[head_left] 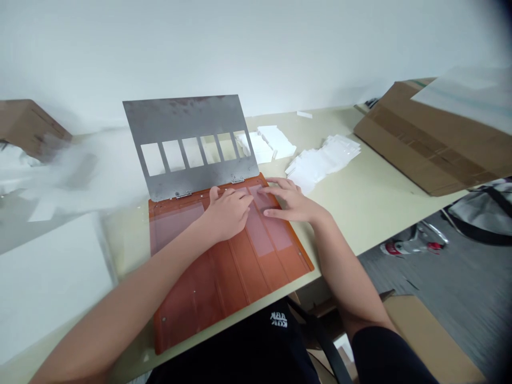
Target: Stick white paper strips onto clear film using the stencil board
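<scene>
An orange board (224,272) with shallow lengthwise grooves lies on the table in front of me. Clear film strips (256,234) rest in some of the grooves. A grey metal plate (184,120) with a row of rectangular windows is hinged to the board's far edge and stands tilted up. My left hand (228,213) lies over the board's upper middle, fingers close together on the film, thumb apart, nothing visibly gripped. To its right, my right hand (291,201) spreads its fingers over the upper right corner, fingertips at a strip. What lies under the left palm is hidden.
Stacked white pieces (276,141) and a fanned pile of white sheets (324,160) lie behind and right of the board. A cardboard box (432,133) stands at the right. Blurred clear plastic (92,165) and a white panel (52,282) are at the left.
</scene>
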Demonstrator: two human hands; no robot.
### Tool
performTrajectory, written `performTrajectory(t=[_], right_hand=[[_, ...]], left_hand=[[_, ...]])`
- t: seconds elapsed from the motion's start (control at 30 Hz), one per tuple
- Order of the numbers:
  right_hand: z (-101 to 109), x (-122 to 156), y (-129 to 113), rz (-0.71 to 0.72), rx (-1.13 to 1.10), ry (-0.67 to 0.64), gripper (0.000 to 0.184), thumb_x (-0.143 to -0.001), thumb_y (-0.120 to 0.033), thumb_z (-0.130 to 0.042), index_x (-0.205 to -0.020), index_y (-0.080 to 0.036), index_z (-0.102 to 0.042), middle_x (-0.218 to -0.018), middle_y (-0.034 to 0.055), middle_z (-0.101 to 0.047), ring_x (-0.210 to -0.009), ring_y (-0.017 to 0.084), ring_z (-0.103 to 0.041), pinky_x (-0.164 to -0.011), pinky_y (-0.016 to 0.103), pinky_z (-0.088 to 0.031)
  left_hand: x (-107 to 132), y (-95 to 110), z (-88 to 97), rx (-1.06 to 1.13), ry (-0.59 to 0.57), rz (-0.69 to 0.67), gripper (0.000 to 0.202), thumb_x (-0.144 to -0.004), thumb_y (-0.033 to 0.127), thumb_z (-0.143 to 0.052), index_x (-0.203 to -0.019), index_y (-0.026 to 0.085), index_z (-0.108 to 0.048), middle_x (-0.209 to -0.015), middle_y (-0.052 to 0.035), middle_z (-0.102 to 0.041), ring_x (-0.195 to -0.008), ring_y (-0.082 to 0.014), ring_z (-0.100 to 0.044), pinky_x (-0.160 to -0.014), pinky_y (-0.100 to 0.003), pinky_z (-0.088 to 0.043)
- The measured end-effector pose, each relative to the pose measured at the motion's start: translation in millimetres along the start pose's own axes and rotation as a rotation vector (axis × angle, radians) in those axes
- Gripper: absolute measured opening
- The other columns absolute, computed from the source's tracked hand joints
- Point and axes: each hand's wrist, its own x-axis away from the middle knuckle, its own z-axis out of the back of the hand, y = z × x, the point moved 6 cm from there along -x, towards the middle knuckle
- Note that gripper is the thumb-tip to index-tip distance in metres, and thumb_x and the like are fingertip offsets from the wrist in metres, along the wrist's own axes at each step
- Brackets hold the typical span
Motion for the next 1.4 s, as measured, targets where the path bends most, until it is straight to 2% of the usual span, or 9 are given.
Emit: performTrajectory(t=[0.2, 0.33, 0.47, 0.57, 0.73, 0.9, 1.03, 1.2, 1.4], right_hand=[[0.1, -1.1, -3.2, 0.007, 0.024, 0.004, 0.063, -0.082, -0.067, -0.060, -0.137, -0.036, -0.054, -0.155, 0.0086, -0.035, -0.143, 0.040, -0.026, -0.110, 0.067, -0.026], [0.3, -1.4, -3.5, -0.001, 0.042, 0.013, 0.066, -0.082, -0.069, -0.058, -0.138, -0.035, -0.053, -0.155, 0.0108, -0.035, -0.143, 0.042, -0.025, -0.110, 0.069, -0.025], [-2.2, -1.1, -1.9, 0.003, 0.040, 0.018, 0.067, -0.081, -0.071, -0.057, -0.138, -0.036, -0.053, -0.154, 0.0099, -0.035, -0.143, 0.041, -0.026, -0.110, 0.069, -0.025], [-2.6, -0.7, -3.2, 0.035, 0.063, 0.055, 0.068, -0.082, -0.071, -0.056, -0.139, -0.035, -0.051, -0.154, 0.0111, -0.035, -0.142, 0.042, -0.028, -0.108, 0.069, -0.027], [-0.2, -0.3, -8.5, 0.103, 0.080, 0.147, 0.062, -0.086, -0.065, -0.056, -0.138, -0.033, -0.052, -0.152, 0.0125, -0.039, -0.141, 0.040, -0.031, -0.107, 0.068, -0.029], [0.7, -2.0, -15.8, 0.185, 0.045, 0.237, 0.052, -0.087, -0.056, -0.059, -0.134, -0.033, -0.056, -0.147, 0.0111, -0.046, -0.136, 0.037, -0.040, -0.107, 0.063, -0.032], [2.4, -5.5, -28.3, 0.231, -0.022, 0.301, 0.045, -0.088, -0.051, -0.061, -0.128, -0.031, -0.060, -0.143, 0.0091, -0.052, -0.132, 0.033, -0.046, -0.108, 0.058, -0.034], [5.4, -13.8, -69.6, 0.327, 0.036, 0.232, 0.036, -0.089, -0.047, -0.060, -0.120, -0.030, -0.064, -0.139, 0.0073, -0.057, -0.129, 0.032, -0.049, -0.107, 0.055, -0.035], [4.0, -19.9, -140.6, 0.485, 0.108, 0.118, 0.030, -0.093, -0.045, -0.056, -0.117, -0.029, -0.066, -0.139, 0.0071, -0.058, -0.129, 0.032, -0.050, -0.102, 0.053, -0.036]], left_hand=[[-1.8, -8.7, 7.5, 0.102, 0.033, 0.031, 0.040, -0.096, 0.021, -0.031, -0.122, 0.020, -0.061, -0.130, -0.0112, -0.063, -0.119, -0.0311, -0.054, -0.096, -0.054, -0.032], [12.2, -20.2, 42.0, 0.062, 0.025, 0.075, 0.044, -0.097, 0.037, -0.034, -0.131, 0.024, -0.058, -0.138, -0.0100, -0.058, -0.124, -0.0331, -0.051, -0.103, -0.055, -0.029], [48.6, -59.8, 71.8, 0.016, -0.196, 0.355, 0.058, -0.091, 0.055, -0.040, -0.139, 0.024, -0.052, -0.138, -0.0095, -0.058, -0.123, -0.0362, -0.052, -0.109, -0.055, -0.026], [79.7, -86.3, 83.3, -0.011, -0.214, 0.477, 0.071, -0.084, 0.068, -0.045, -0.141, 0.026, -0.050, -0.143, -0.0093, -0.054, -0.125, -0.0393, -0.051, -0.109, -0.052, -0.029], [109.1, -80.4, 64.2, -0.046, -0.252, 0.373, 0.066, -0.079, 0.061, -0.059, -0.137, 0.030, -0.053, -0.137, -0.0096, -0.059, -0.121, -0.0379, -0.056, -0.104, -0.053, -0.034], [121.6, -55.3, 36.7, -0.085, -0.372, 0.346, 0.100, -0.068, 0.057, -0.075, -0.151, 0.015, -0.036, -0.159, -0.0216, -0.032, -0.143, -0.0422, -0.034, -0.108, -0.055, -0.034], [135.2, -60.4, 37.5, -0.122, -0.405, 0.398, 0.122, -0.059, 0.049, -0.083, -0.157, 0.012, -0.021, -0.163, -0.0236, -0.016, -0.149, -0.0419, -0.022, -0.111, -0.057, -0.030], [156.2, -113.4, 56.9, -0.056, -0.362, 0.518, 0.109, -0.058, 0.045, -0.079, -0.154, 0.023, -0.032, -0.152, -0.0175, -0.045, -0.131, -0.0409, -0.049, -0.101, -0.047, -0.042], [168.6, -179.2, 58.4, 0.156, -0.460, 0.662, 0.091, -0.067, 0.065, -0.063, -0.146, 0.024, -0.044, -0.147, -0.0142, -0.051, -0.123, -0.0343, -0.056, -0.094, -0.037, -0.044]])
